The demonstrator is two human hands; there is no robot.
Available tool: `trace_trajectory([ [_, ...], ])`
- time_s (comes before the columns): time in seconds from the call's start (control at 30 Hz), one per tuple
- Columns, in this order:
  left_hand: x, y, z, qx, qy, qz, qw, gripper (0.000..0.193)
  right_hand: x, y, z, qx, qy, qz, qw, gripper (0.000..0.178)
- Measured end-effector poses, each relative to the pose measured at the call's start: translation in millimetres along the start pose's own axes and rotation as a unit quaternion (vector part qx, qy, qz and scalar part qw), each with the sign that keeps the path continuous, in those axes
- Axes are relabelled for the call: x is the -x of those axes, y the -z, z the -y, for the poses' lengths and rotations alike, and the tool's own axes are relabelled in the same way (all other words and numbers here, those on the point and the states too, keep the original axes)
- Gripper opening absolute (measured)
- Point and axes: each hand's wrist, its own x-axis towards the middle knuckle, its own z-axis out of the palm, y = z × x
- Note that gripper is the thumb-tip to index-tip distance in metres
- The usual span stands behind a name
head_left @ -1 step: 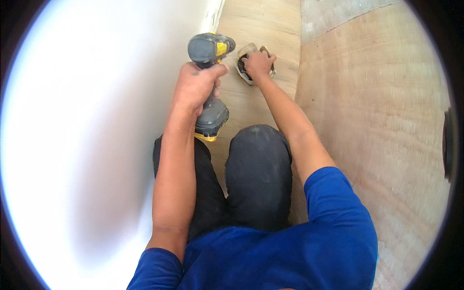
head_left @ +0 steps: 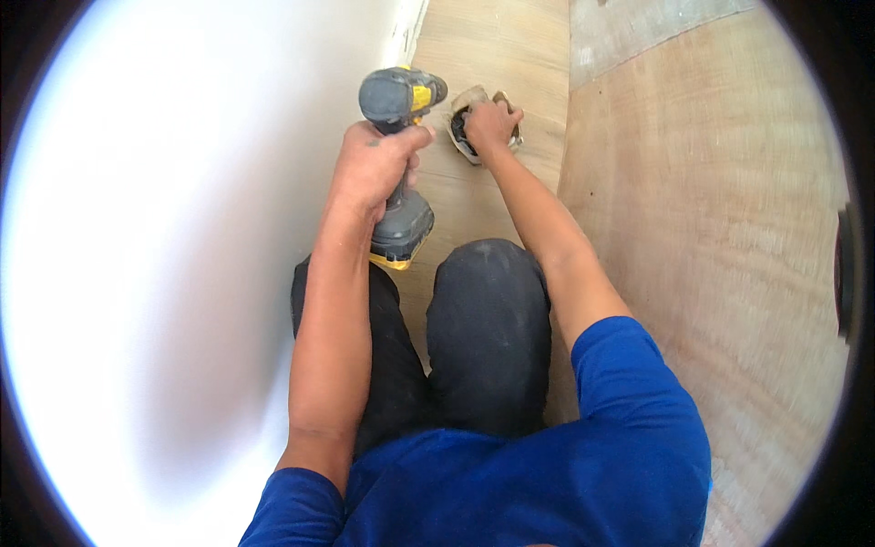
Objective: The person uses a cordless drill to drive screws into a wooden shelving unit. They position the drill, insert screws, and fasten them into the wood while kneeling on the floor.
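My left hand (head_left: 375, 166) is wrapped round the grip of a cordless drill (head_left: 401, 223), black and grey with yellow parts. It is held up off the floor between my left knee and the white wall, its nose toward the right and the battery nearest me. Farther ahead, my right hand (head_left: 490, 128) reaches down into a crumpled, torn-open tan package (head_left: 469, 97) on the floor. Dark small contents (head_left: 460, 128) show at its left side. The fingers curl downward into the package, and their tips are hidden, so what they grip cannot be made out.
A smooth white wall (head_left: 210, 228) rises close on my left. Along my right stands a plywood panel (head_left: 702, 201). Between them runs a narrow strip of light wood-look floor (head_left: 492, 41), where my knees (head_left: 488, 319) are. A dark object (head_left: 845, 273) shows at the right rim.
The hands, drill and package appear slightly lower in the picture, as the whole view has shifted a little. Both hands keep their places.
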Motion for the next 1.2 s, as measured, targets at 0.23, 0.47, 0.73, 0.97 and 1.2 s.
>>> trace_trajectory([
  [0.23,-5,5,7,0.014,-0.009,0.003,1.000,0.021,-29,29,-33,-0.448,-0.073,0.174,0.874,0.019],
  [0.47,-10,12,9,0.077,0.029,0.031,0.996,0.019,-4,83,-45,-0.753,-0.108,0.191,0.620,0.013],
  [0.73,-21,15,18,0.211,-0.006,0.184,0.960,0.028,22,120,-43,-0.904,-0.133,0.004,0.405,0.018],
  [0.97,-24,15,15,0.215,-0.022,0.238,0.947,0.032,37,135,-40,-0.931,-0.060,0.059,0.356,0.010],
  [1.2,-20,15,8,0.228,-0.027,0.223,0.947,0.031,45,153,-16,-0.926,-0.113,-0.010,0.359,0.009],
])
